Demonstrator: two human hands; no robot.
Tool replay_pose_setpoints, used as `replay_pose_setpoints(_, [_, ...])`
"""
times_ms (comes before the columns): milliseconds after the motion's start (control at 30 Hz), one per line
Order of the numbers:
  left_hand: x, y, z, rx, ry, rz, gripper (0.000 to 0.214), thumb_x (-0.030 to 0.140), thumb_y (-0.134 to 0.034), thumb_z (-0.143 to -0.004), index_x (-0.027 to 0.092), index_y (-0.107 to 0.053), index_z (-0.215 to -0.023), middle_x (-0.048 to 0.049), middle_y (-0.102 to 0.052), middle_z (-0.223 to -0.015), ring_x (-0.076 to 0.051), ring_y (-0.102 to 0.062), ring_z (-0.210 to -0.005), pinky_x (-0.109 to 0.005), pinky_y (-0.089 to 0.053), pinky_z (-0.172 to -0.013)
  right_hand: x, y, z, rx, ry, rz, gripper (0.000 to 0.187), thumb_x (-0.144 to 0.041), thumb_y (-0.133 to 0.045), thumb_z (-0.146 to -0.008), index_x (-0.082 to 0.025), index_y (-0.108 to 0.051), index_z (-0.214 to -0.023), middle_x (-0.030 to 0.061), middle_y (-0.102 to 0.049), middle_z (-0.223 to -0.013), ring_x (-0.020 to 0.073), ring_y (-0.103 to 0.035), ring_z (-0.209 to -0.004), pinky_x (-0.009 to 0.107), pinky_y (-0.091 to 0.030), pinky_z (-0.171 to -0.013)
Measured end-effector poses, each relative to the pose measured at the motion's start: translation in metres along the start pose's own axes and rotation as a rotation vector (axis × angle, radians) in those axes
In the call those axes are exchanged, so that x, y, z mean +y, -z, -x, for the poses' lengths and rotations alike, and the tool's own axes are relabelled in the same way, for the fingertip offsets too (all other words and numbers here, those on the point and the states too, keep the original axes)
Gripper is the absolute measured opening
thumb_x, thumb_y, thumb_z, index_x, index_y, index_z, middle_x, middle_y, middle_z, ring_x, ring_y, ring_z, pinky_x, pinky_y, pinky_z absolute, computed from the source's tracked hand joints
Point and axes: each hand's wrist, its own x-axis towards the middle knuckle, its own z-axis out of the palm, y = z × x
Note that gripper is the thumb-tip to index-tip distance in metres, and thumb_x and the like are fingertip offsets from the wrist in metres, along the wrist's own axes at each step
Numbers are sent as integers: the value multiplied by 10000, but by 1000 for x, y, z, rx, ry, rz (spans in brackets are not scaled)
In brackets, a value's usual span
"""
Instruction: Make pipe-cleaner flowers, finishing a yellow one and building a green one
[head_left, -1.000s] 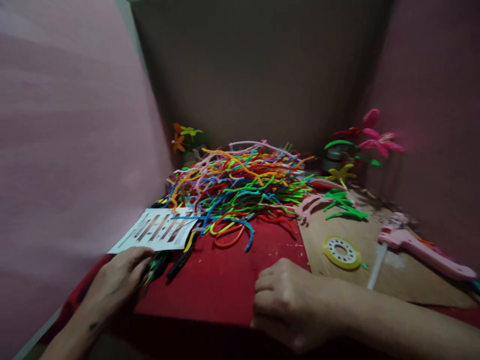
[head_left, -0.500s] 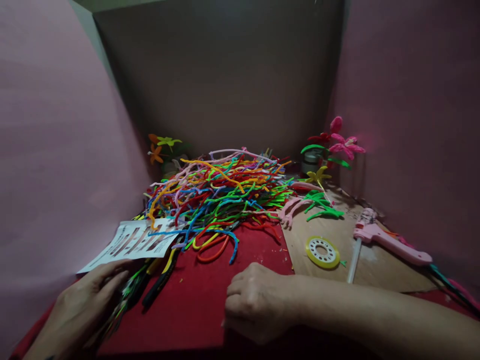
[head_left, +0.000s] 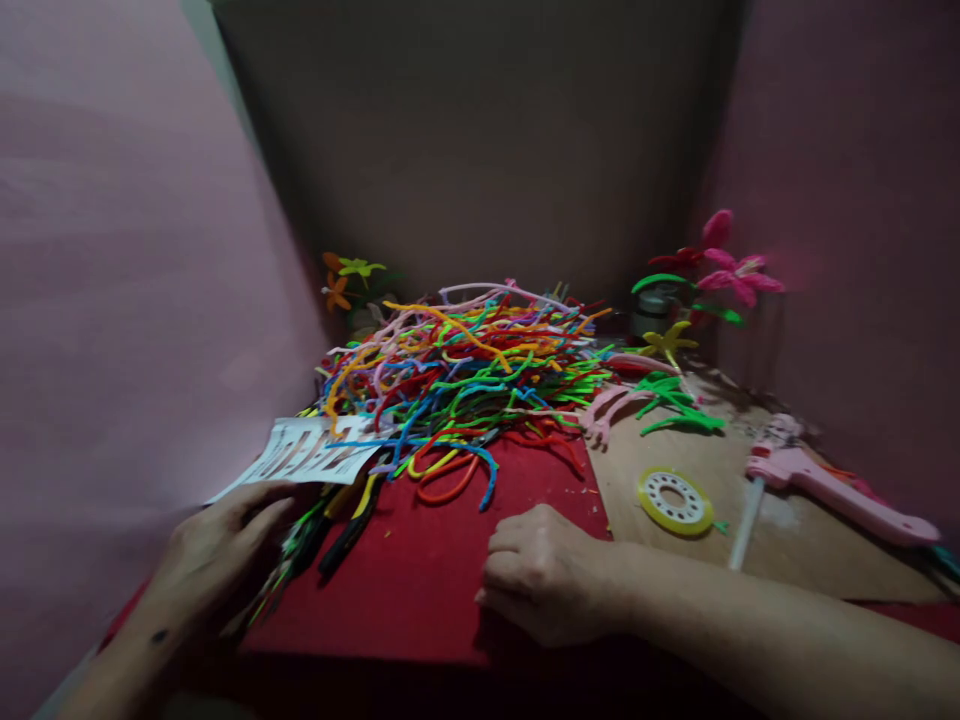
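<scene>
My left hand (head_left: 221,545) is at the lower left, thumb and forefinger stretched out and apart; its other fingers are hidden. It lies by the near edge of a printed white sheet (head_left: 300,455), beside a bundle of thin green pipe cleaners (head_left: 296,545). Whether it touches them I cannot tell. To its right lie pliers (head_left: 352,525) with black and yellow handles. My right hand (head_left: 544,575) is closed in a fist near the front edge of the red tabletop (head_left: 427,575). Nothing sticks out of it. Beyond both hands is a tangled heap of multicoloured pipe cleaners (head_left: 465,370).
On a tan board (head_left: 630,540) at right are a roll of yellow tape (head_left: 675,502), a pink glue gun (head_left: 840,485) with a glue stick, and green pipe-cleaner leaves (head_left: 682,418). Pipe-cleaner flowers (head_left: 742,275) stand behind. Pink panels (head_left: 112,250) wall both sides.
The camera view has turned slightly, so everything sits further right and a little higher. Both hands keep about the same pose and place on the table.
</scene>
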Motion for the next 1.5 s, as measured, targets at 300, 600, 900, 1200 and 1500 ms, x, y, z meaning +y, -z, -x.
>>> replay_pose_setpoints(300, [5, 9, 8, -112, -9, 174, 332, 311, -435, -712, 171, -683, -884, -44, -700, -836, -186, -605, -737, -267, -462, -678, -5, -2, 7, 52, -1, -136, 254, -148, -426, -855, -161, -519, -619, 19, -542, -573, 113, -451, -541, 265, -260, -507])
replay_pose_setpoints(600, [-8, 3, 9, -176, 1, 191, 263, 291, -471, -699, 178, -687, -797, -25, -681, -773, -177, -591, -716, -268, -442, -677, -7, 0, 7, 31, -21, -130, 266, -167, -412, -874, -163, -537, -639, 16, -545, -569, 117, -473, -545, 267, -274, -509])
replay_pose_setpoints(900, [-5, -9, 12, -194, -27, 171, 201, 302, -504, -681, 193, -670, -713, -22, -658, -773, -176, -581, -755, -260, -419, -677, -5, -1, 6, 10, -30, -149, 253, -171, -411, -876, -157, -550, -666, 21, -548, -580, 118, -465, -547, 263, -283, -514])
replay_pose_setpoints(1200, [0, 1, 12, -208, 31, 144, 260, 393, -477, -712, 202, -652, -687, 10, -581, -531, -160, -539, -586, -230, -385, -515, -5, -3, 9, -3, -43, -144, 250, -176, -415, -875, -162, -542, -660, 18, -541, -584, 118, -469, -555, 264, -280, -521])
replay_pose_setpoints(1500, [0, 10, 10, -273, -38, 111, 220, 333, -459, -718, 197, -624, -668, 15, -579, -610, -154, -532, -619, -231, -387, -552, -5, -3, 8, 9, -41, -143, 267, -175, -409, -877, -157, -540, -644, 20, -541, -580, 118, -460, -551, 264, -280, -520])
